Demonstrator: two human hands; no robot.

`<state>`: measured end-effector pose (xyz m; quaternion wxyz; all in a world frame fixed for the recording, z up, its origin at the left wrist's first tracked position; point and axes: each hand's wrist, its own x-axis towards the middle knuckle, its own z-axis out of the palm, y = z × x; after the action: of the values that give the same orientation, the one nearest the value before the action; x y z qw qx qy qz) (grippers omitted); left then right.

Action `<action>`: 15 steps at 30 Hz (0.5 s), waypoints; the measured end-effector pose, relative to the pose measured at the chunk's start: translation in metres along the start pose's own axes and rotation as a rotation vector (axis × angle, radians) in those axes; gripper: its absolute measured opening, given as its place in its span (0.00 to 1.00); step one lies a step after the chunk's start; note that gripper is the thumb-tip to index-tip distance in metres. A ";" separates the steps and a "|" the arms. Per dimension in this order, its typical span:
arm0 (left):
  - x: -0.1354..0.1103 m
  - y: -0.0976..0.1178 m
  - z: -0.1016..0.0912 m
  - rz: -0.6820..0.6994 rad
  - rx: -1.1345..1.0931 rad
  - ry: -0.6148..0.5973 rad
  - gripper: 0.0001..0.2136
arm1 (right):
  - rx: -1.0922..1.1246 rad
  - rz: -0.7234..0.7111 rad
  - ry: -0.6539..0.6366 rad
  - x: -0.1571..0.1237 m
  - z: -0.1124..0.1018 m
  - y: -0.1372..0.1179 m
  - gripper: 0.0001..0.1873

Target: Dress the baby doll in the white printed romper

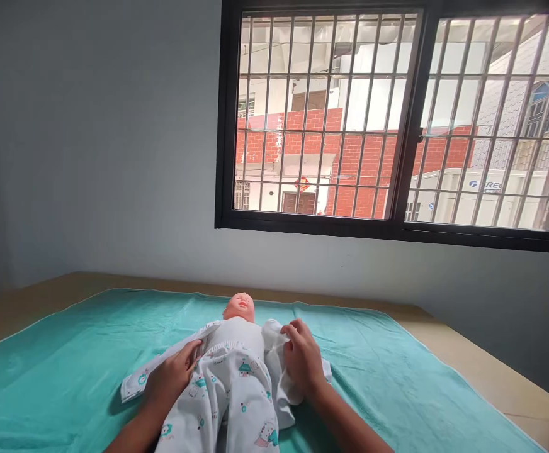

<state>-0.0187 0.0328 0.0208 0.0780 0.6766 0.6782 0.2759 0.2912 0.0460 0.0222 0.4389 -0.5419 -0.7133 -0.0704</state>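
A baby doll [240,307] lies on its back in front of me, its head toward the wall. It wears a white top [239,333] and white baby trousers [237,384] printed with green and pink figures. My left hand [175,371] rests against the doll's side at the waist, fingers fairly straight and thumb apart. Under and beyond it spreads a printed white sleeve [137,380]. On the other side, my right hand [303,355] has its fingers bent round bunched white baby clothing [279,377] beside the doll's chest. Its fingertips are partly hidden by the cloth.
A green cloth [67,371] covers much of the pale wooden table [482,377], whose surface shows along the sides and back. Behind stands a grey wall [114,145] with a black-framed barred window [319,223].
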 end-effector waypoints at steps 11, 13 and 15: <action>0.002 -0.003 0.007 0.042 0.129 -0.124 0.12 | -0.131 -0.039 0.121 0.017 -0.023 0.022 0.20; 0.004 -0.008 0.013 0.079 0.098 -0.110 0.14 | -0.105 -0.057 0.194 0.023 -0.029 0.014 0.20; 0.007 -0.012 0.017 0.091 0.049 -0.116 0.14 | 0.068 -0.056 0.157 0.024 -0.026 0.000 0.19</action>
<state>-0.0215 0.0444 0.0031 0.0880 0.7234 0.6475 0.2228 0.3046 0.0480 0.0554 0.5096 -0.4991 -0.6936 -0.1008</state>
